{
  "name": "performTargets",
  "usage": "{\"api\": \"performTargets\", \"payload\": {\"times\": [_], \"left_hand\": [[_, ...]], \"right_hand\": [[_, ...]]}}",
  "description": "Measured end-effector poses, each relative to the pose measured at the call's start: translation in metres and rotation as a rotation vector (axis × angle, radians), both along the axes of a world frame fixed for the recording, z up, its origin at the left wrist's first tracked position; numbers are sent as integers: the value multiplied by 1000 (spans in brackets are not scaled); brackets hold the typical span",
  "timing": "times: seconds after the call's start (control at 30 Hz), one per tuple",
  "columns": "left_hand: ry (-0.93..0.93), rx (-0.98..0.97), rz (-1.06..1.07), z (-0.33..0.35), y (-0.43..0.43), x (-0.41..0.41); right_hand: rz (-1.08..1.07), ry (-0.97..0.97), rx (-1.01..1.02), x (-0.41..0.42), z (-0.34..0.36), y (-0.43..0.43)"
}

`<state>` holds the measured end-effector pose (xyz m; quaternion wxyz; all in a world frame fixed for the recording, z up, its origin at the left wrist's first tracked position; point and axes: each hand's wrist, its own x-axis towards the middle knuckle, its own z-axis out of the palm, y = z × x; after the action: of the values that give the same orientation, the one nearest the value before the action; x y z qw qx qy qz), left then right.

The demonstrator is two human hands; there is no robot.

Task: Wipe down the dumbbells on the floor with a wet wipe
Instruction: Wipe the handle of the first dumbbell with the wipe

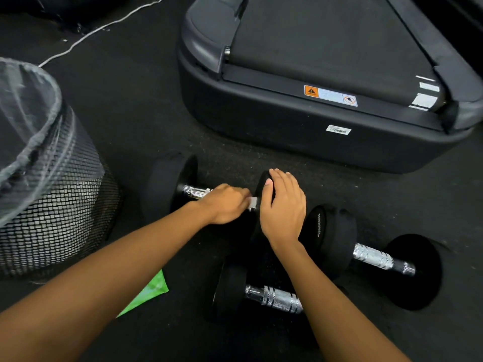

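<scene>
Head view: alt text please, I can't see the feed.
Left hand holds a wipe on the handle of the far dumbbell; right hand rests on its end weight. Two more dumbbells lie nearer, a bin at left, a treadmill behind.

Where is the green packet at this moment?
Head view, lower left: the green packet lies on the floor, partly hidden under the left forearm, between the mesh bin and the nearest dumbbell.
</scene>
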<state>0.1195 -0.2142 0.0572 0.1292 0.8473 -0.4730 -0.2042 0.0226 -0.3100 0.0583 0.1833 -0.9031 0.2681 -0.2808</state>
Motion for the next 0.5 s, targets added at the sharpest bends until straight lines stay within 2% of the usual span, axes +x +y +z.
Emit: {"api": "performTargets", "payload": {"times": [0.27,0.4,0.5], "left_hand": [[-28,69,42,1,-3,3],[-1,-24,40,1,-3,-6],[-46,-104,-43,0,11,-3]], "right_hand": [[-4,-1,3,1,0,-1],[1,-8,4,1,0,-1],[2,-11,-1,0,-1,-1]]}}
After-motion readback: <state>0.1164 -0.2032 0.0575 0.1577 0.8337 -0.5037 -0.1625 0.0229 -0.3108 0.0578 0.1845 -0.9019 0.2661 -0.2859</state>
